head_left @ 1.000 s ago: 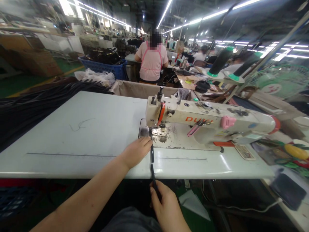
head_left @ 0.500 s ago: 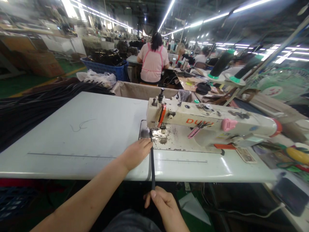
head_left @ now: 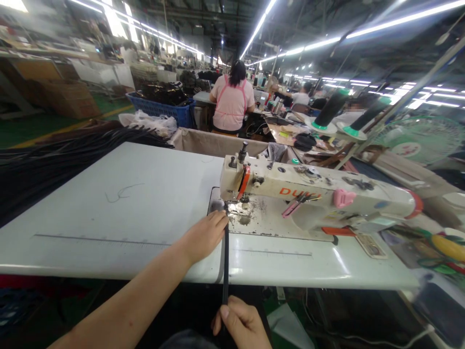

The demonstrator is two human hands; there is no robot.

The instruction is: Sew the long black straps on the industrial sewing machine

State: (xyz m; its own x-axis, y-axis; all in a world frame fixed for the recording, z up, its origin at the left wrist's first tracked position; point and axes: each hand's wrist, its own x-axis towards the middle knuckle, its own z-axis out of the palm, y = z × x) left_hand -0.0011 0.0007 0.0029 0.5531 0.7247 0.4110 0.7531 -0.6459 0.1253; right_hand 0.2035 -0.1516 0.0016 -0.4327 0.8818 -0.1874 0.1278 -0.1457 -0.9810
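A narrow black strap (head_left: 225,261) runs from under the presser-foot area of a white sewing machine (head_left: 308,194) towards me, over the table's front edge. My left hand (head_left: 208,235) lies close in front of the needle area, its bent fingers closed on the strap's left side; the fingertips are partly hidden. Below the table edge, my right hand (head_left: 241,320) pinches the strap between thumb and fingers. Between the two hands the strap looks straight. Its far end, under the machine head, cannot be made out.
Long black straps (head_left: 54,165) are heaped left of the white table (head_left: 90,208). Pink-handled thread snips (head_left: 293,207) hang against the machine arm. Black thread cones (head_left: 330,111) stand behind right. A person (head_left: 232,104) sits ahead, beside a blue basket (head_left: 163,106).
The view has tilted slightly, so the table and machine sit lower. My right hand appears lower and a little further left, still pinching the strap. My left hand stays by the needle area.
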